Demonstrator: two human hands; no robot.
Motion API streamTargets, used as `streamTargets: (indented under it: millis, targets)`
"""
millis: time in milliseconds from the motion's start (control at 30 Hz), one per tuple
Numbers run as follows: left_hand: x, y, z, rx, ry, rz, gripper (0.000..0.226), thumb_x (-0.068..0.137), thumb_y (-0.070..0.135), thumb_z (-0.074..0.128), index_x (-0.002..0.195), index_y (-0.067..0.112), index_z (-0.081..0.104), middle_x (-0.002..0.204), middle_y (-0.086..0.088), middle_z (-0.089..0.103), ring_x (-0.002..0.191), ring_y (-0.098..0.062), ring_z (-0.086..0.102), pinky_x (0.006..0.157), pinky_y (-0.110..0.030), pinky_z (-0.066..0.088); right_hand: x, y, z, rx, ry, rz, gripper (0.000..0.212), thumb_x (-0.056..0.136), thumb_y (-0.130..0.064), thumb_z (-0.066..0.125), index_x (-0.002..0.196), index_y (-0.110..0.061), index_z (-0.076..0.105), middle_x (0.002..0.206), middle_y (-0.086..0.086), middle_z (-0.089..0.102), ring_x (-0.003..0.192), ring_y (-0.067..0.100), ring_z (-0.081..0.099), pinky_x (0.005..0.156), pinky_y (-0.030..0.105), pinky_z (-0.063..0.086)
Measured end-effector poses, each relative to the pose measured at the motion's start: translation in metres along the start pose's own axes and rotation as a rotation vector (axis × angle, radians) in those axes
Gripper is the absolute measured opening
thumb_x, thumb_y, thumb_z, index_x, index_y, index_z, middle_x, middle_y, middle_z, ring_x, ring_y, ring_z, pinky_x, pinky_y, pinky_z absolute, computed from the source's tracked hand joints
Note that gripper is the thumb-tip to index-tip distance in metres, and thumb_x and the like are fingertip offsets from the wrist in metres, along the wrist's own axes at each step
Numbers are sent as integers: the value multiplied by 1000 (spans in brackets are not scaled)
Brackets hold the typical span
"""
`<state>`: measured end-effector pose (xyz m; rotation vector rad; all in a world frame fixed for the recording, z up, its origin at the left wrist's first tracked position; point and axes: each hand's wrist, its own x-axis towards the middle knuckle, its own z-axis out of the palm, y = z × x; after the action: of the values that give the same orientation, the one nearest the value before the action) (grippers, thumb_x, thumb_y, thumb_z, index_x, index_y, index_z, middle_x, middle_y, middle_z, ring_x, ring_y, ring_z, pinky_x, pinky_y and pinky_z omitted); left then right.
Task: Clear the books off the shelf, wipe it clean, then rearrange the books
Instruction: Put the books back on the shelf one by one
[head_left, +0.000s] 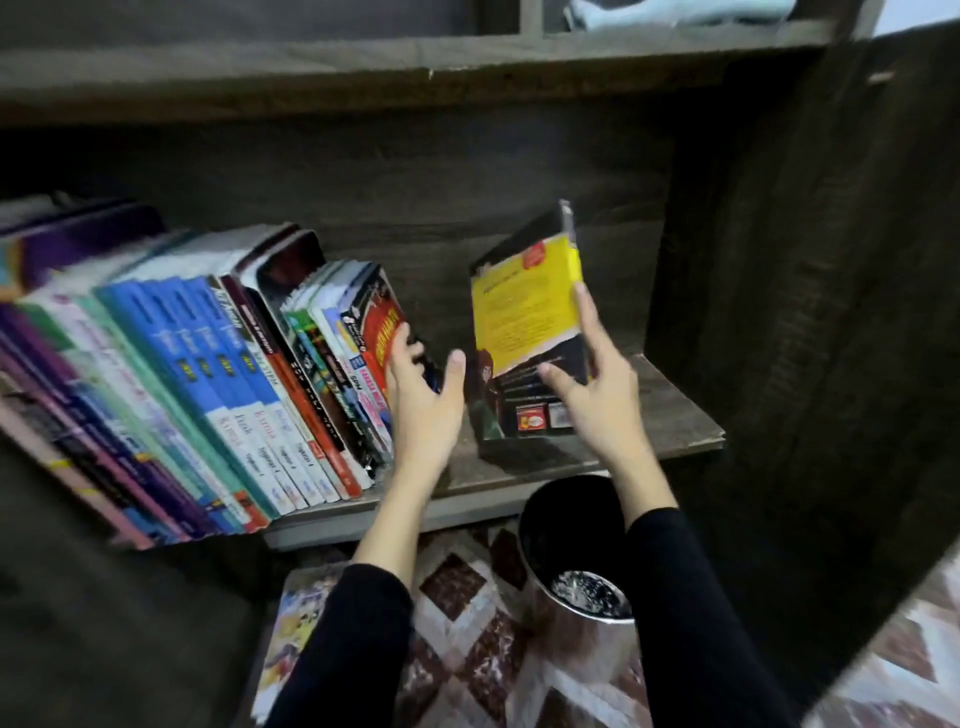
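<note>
A row of books (223, 374) leans to the left on the dark wooden shelf (670, 410). Its rightmost book has a red cover (382, 327). My left hand (423, 400) presses flat against that cover with straight fingers and the thumb spread. To the right, a yellow and black book (524, 306) stands tilted on the shelf, apart from the row. My right hand (597, 384) holds it, thumb on the cover and fingers along its right edge. A gap of bare shelf lies between the row and this book.
A shiny metal bin (571, 561) stands on the patterned floor (467, 649) just below the shelf edge, under my right forearm. A colourful book (296, 618) lies on the floor at the left. An upper shelf board (363, 73) and the cabinet's side wall (779, 260) close in the space.
</note>
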<state>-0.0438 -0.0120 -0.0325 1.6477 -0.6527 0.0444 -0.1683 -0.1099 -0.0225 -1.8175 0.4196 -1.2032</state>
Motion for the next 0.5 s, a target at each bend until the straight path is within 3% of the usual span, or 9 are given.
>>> streamTargets:
  millis: [67,133,200,267,300,367,433,500]
  targets:
    - [10,23,-16,4,82,160,70,90,37,61,147,19,25,142,-4,40,128,-13,40,106,-25,30,-5,-8,30,-228,47,-148,83,85,-3,63,146,-42,21,127,0,62,98,20,65,86,32,51]
    - [25,43,-29,28,42,231,87,80,56,61,148,21,20,145,-4,36,135,-13,33,111,-28,26,-14,-7,59,-306,95,-263,82,86,-4,60,147,-40,19,111,9,70,81,30,65,69,34,51]
    - [40,58,-41,69,-47,248,106,67,71,55,151,23,11,154,-2,23,141,-13,22,115,-33,20,-21,-3,84,-297,113,-360,81,82,2,60,146,-33,26,115,7,68,90,22,63,69,31,48]
    - [54,64,-56,200,-90,280,111,67,69,61,151,24,4,158,-1,13,144,-14,14,118,-39,16,-27,1,107,-284,101,-430,82,76,7,61,143,-30,31,125,4,64,102,15,61,71,28,48]
    - [60,65,-64,275,-97,299,107,72,62,65,152,24,5,158,-1,14,144,-16,15,118,-42,15,-31,3,118,-298,88,-450,83,75,5,61,144,-31,30,127,2,63,101,17,63,68,29,49]
    - [68,63,-75,415,-103,337,87,82,42,67,149,22,17,154,-1,27,141,-19,26,117,-47,15,-39,8,135,-332,54,-412,85,79,-1,61,146,-33,19,120,2,67,75,27,67,52,30,47]
    - [68,59,-84,563,-126,356,67,86,32,63,143,20,30,149,1,37,137,-19,33,117,-49,11,-44,14,148,-328,6,-304,90,84,-4,61,151,-32,7,109,8,71,58,33,63,49,29,43]
    - [66,49,-92,713,-164,379,61,87,34,59,140,20,33,151,2,33,140,-16,29,117,-44,1,-46,17,155,-296,-68,-162,87,89,-5,57,152,-32,3,115,11,68,73,36,65,58,32,43]
